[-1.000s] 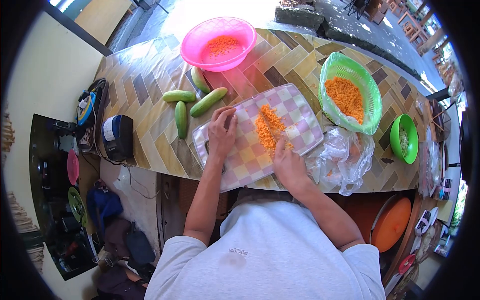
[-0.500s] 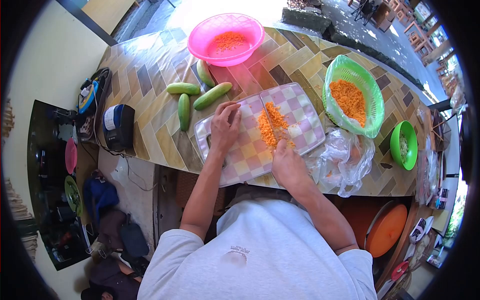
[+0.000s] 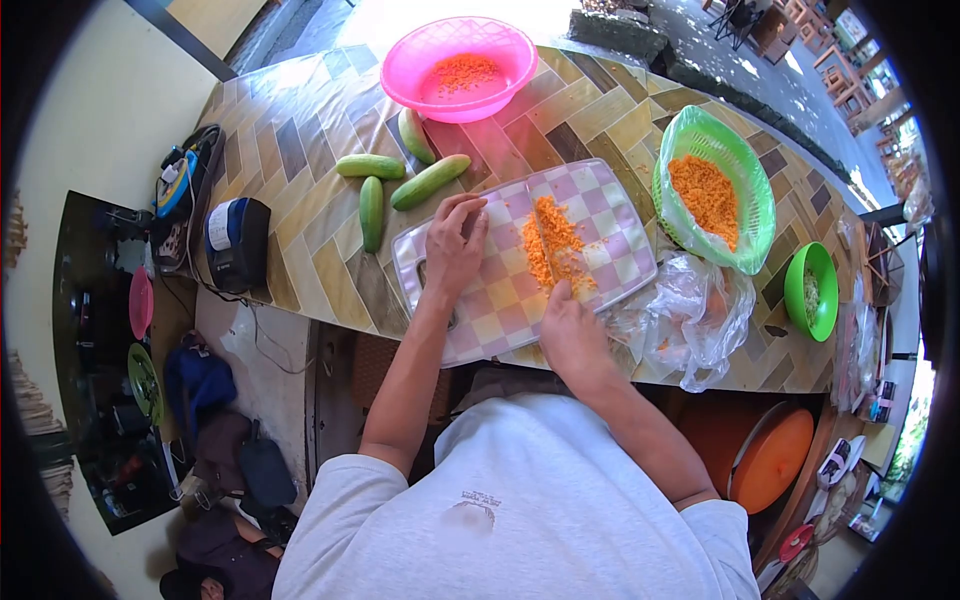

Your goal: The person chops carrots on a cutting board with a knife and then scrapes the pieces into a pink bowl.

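My right hand (image 3: 575,330) is closed round the handle of a knife (image 3: 541,235), its thin blade seen edge-on over the board. Finely chopped orange carrot (image 3: 562,240) lies in a heap on both sides of the blade. Beneath it is a pink-and-white checkered cutting board (image 3: 490,325). On the board's left part rests my left hand (image 3: 455,245), fingers loosely bent and slightly apart, with nothing visible in them. Several green cucumbers (image 3: 430,182) lie just beyond that hand.
At the far edge stands a pink basin (image 3: 400,85) with some orange bits. A green basket (image 3: 745,165) lined with plastic holds more chopped carrot. Crumpled plastic bags (image 3: 700,320) and a green bowl (image 3: 820,270) sit at right. A dark boxy device (image 3: 237,245) is at left.
My right hand and the knife have shifted slightly, the blade tilting a little further left at its far end. My left hand stays on the board. The whole view has moved a little.
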`<action>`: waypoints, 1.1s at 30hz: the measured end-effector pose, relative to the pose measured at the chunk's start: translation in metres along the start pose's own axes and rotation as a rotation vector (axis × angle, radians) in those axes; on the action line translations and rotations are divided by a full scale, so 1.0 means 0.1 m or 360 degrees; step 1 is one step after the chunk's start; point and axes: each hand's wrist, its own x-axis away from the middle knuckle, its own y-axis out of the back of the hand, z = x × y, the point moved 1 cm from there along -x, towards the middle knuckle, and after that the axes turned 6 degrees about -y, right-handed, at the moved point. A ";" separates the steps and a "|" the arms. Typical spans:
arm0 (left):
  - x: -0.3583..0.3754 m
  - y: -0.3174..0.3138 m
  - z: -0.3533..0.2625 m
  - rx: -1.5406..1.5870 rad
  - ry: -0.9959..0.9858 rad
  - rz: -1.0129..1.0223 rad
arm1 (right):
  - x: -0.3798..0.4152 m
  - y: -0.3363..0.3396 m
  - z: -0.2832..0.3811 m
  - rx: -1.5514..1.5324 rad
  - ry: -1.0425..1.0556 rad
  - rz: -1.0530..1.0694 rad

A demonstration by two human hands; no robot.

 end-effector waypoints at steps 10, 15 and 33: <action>-0.02 -0.01 0.01 -0.0028 0.0003 0.0002 | -0.05 0.09 -0.01 -0.0091 0.0035 -0.0005; -0.03 -0.01 -0.05 -0.0050 -0.0002 0.0026 | -0.08 0.24 -0.02 -0.0341 -0.0030 0.0036; -0.02 0.01 -0.05 -0.0068 -0.0021 -0.0007 | 0.25 0.47 -0.02 -0.0070 -0.0055 0.0286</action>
